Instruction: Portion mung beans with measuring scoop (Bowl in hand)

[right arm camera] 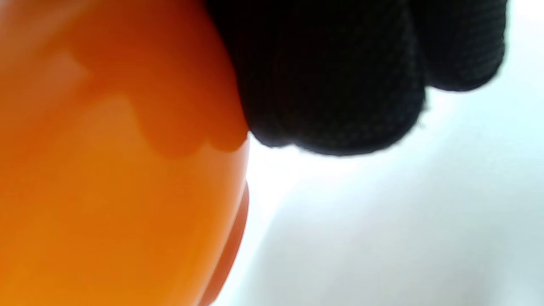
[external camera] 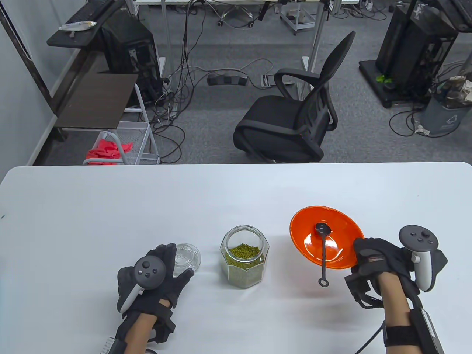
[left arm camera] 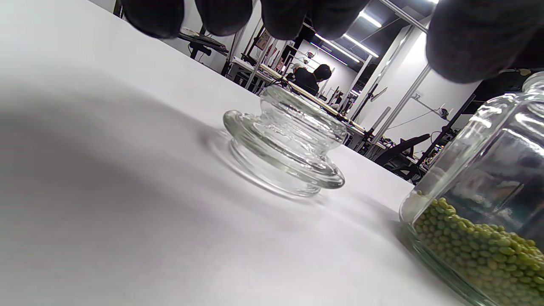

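The right hand (external camera: pixel 383 258) is gripping the orange bowl (external camera: pixel 339 221) by its rim, tilted up off the table (external camera: pixel 110 206), with the black scoop (external camera: pixel 323 250) lying inside. The left hand (external camera: pixel 155 274) is hovering spread wide, holding nothing, over the glass lid (left arm camera: pixel 289 144). The bean jar (external camera: pixel 243 261) is standing open between them. Next, I think, the left hand needs to take the scoop.

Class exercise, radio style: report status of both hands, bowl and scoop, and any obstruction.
Left hand open over glass lid. Right hand grips orange bowl, scoop inside. Bean jar uncapped; nothing blocking.
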### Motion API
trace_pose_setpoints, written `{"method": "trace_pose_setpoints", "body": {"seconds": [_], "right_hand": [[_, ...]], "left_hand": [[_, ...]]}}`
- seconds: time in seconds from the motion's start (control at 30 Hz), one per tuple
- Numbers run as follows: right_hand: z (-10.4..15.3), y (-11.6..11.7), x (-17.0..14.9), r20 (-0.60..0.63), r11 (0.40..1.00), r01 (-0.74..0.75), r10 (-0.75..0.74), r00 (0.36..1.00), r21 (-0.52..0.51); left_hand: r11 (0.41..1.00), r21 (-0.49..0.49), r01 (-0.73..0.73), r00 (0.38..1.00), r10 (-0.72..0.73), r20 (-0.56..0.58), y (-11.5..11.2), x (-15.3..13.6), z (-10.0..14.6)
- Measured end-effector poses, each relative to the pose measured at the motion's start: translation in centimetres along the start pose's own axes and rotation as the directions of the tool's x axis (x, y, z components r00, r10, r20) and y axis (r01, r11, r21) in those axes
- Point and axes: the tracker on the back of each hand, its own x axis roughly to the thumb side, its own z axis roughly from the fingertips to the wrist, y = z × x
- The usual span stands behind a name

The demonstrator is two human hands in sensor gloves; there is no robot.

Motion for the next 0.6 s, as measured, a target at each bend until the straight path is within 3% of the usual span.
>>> {"method": "trace_pose_setpoints", "body": {"seconds": [0.27, 0.5, 0.6], "right_hand": [[2.1, 2.6, 5.0, 0.124, 0.999, -0.028, 0.023, 0.992, 0.041], [3.8, 5.8, 9.2, 0.219, 0.994, -0.034, 0.010, 0.976, 0.107], [4.6, 7.1, 10.8, 0.267, 0.993, -0.056, 0.025, 0.963, 0.107]], "left_hand": [[1.000, 0.005, -0.010, 0.999, 0.009, 0.052, 0.6, 1.3, 0.1], [0.997, -0.024, -0.068, 0.986, 0.071, 0.149, 3.1, 4.3, -0.3], [0.986, -0.047, -0.159, 0.967, 0.165, 0.195, 4.7, 5.2, -0.7]]}}
